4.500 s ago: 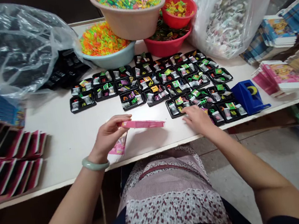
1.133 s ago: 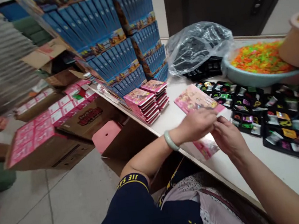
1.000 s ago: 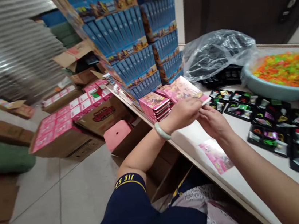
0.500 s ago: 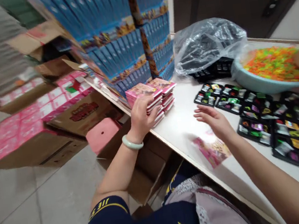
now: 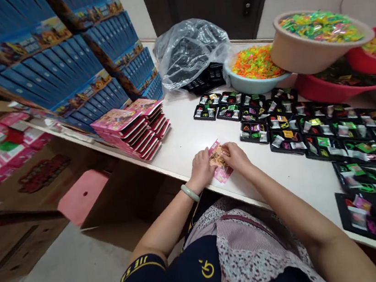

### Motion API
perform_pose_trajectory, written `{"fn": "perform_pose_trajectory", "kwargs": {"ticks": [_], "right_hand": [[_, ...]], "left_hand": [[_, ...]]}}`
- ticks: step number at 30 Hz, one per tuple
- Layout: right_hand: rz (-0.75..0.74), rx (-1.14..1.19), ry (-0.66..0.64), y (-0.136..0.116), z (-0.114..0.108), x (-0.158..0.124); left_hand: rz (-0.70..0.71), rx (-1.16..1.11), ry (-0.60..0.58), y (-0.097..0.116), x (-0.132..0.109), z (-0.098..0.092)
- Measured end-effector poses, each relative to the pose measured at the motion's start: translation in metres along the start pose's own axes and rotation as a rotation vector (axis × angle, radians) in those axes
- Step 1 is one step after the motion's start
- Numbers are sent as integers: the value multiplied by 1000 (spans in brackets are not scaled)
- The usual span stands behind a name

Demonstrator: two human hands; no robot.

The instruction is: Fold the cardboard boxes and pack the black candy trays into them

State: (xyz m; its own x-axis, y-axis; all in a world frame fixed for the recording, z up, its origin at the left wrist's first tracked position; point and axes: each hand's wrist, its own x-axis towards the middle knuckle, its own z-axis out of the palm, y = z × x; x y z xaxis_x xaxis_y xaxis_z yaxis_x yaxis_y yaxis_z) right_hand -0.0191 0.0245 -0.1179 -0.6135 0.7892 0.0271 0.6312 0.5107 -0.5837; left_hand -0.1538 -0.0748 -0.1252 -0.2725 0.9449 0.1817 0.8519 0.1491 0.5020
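A flat pink printed card piece (image 5: pixel 220 173) with a yellowish picture lies near the table's front edge, between my hands. My left hand (image 5: pixel 203 169), with a pale green bangle at the wrist, is closed on its left edge. From the other side, my right hand (image 5: pixel 238 158) has bent fingers gripping its upper right part. The fingers cover some of the card. Left of my hands stand two leaning stacks of pink boxes (image 5: pixel 127 130) with pale edges.
Black trays (image 5: pixel 288 139) of small packets spread over the table's right side. Behind them stand a blue basin (image 5: pixel 253 84), a beige basin (image 5: pixel 322 56) and red basins. A plastic bag (image 5: pixel 193 52) sits at the back. Blue boxes (image 5: pixel 58 79) tower at left; a cardboard carton (image 5: pixel 40 179) stands below.
My left hand has left the pink stacks and come to the card. My right hand has lowered onto it too. The view has swung to the right.
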Motion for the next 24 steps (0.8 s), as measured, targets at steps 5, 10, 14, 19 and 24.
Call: {"fn": "perform_pose_trajectory", "kwargs": {"ticks": [5,10,14,19,24], "right_hand": [[90,737,-160,6,-50,3],[56,922,-221,5,-94,-10],[-49,804,-30,2,-102,-35],[-14,647,572,8,-80,-74],[160,881,393,38,-56,-86]], "left_hand": [[241,-205,211,26,12,-42],[470,-197,106,62,17,-64],[433,-344,64,69,19,-54],[69,-919,52,63,22,-27],[-230,-1351,-254,64,19,10]]}}
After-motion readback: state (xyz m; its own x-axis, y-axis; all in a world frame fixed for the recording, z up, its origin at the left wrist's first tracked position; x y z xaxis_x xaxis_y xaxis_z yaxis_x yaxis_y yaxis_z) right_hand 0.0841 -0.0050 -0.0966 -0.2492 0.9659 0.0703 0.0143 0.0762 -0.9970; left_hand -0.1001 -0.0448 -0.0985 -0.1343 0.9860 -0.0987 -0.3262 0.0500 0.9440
